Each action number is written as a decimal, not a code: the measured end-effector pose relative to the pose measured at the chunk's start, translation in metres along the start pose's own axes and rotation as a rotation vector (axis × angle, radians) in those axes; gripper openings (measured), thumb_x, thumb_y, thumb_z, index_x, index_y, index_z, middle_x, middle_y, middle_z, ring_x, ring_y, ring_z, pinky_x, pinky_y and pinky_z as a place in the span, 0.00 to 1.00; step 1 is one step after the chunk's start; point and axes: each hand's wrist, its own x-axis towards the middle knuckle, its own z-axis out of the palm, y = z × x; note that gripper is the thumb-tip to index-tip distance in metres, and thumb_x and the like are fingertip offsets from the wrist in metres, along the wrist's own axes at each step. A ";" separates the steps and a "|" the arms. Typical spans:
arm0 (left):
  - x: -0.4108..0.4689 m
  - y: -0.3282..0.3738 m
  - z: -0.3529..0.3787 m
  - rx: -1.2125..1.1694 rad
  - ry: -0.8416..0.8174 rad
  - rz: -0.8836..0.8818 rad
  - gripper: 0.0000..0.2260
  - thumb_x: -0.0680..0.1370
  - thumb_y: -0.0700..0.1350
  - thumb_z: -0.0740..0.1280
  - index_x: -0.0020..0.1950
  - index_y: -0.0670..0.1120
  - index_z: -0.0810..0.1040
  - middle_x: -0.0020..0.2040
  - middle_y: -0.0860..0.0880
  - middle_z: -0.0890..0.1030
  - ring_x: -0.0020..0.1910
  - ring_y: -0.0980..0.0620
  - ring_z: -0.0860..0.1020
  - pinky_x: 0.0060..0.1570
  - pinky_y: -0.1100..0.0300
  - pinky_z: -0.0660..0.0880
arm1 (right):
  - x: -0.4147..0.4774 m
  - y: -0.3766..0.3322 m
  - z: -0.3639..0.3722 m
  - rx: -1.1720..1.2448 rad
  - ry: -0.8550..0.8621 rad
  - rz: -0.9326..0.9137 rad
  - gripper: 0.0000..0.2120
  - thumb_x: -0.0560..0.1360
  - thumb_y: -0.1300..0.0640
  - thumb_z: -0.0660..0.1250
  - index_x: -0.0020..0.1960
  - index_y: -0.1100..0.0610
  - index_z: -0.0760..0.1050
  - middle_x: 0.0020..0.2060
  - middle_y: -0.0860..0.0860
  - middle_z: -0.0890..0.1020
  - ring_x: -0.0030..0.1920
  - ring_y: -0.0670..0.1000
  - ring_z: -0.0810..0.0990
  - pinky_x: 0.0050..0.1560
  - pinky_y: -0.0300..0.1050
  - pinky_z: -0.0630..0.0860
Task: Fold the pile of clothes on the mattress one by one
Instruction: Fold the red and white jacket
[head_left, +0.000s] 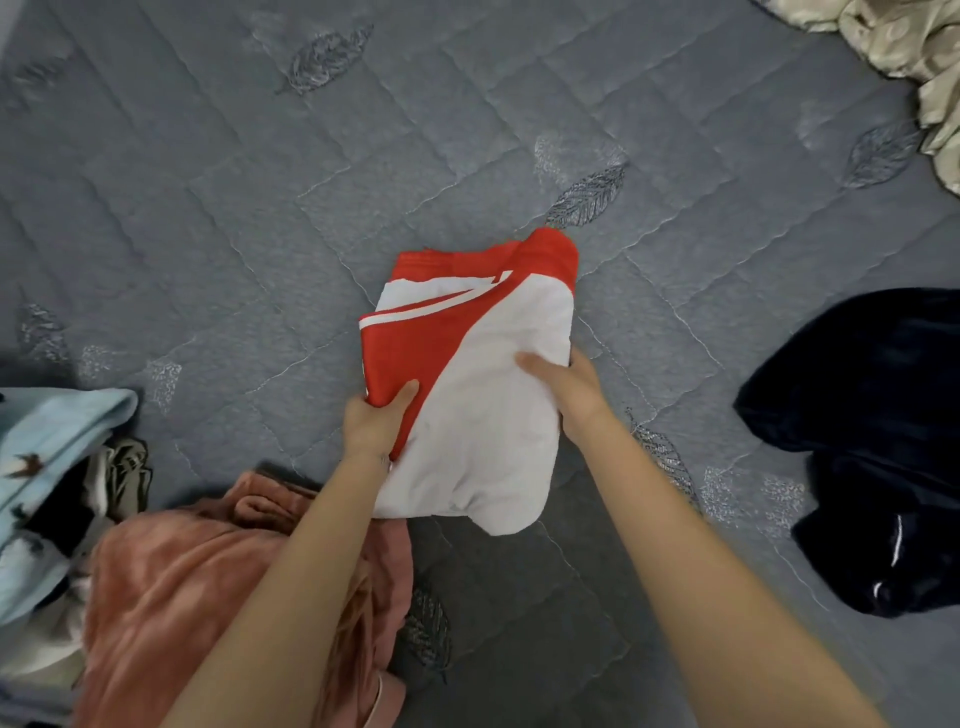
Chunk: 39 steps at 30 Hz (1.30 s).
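A folded red and white garment (483, 410) lies in the middle of the grey quilted mattress (260, 218). My left hand (376, 423) grips its left edge, thumb on top of the red part. My right hand (569, 389) grips its right edge, thumb on the white part and fingers tucked beneath. A pile of clothes sits at the lower left: a pink fleece piece (197, 587), a light blue garment (47, 467) and other items under them.
A dark navy garment (878, 441) lies crumpled at the right. A beige patterned fabric (914, 57) is bunched in the top right corner. Bare mattress stretches across the far and left side.
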 end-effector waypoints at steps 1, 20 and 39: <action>-0.003 0.003 0.002 0.013 -0.011 0.044 0.20 0.74 0.49 0.73 0.61 0.39 0.75 0.53 0.46 0.78 0.50 0.48 0.76 0.52 0.56 0.72 | -0.010 0.001 -0.004 0.036 -0.010 -0.023 0.19 0.71 0.63 0.74 0.61 0.57 0.75 0.54 0.53 0.83 0.53 0.53 0.83 0.54 0.51 0.80; -0.054 0.017 0.132 0.798 -0.051 0.986 0.31 0.76 0.48 0.70 0.77 0.51 0.61 0.75 0.41 0.61 0.75 0.39 0.58 0.72 0.39 0.48 | -0.067 0.062 -0.119 0.116 0.664 -0.080 0.39 0.61 0.49 0.81 0.67 0.57 0.70 0.57 0.49 0.78 0.58 0.48 0.79 0.59 0.43 0.77; -0.050 -0.018 0.069 -0.038 -0.151 -0.051 0.28 0.73 0.54 0.73 0.66 0.43 0.68 0.57 0.49 0.78 0.53 0.49 0.78 0.51 0.56 0.75 | -0.016 -0.010 -0.161 -0.409 0.053 0.036 0.30 0.66 0.57 0.79 0.64 0.54 0.71 0.51 0.48 0.80 0.45 0.45 0.79 0.40 0.37 0.74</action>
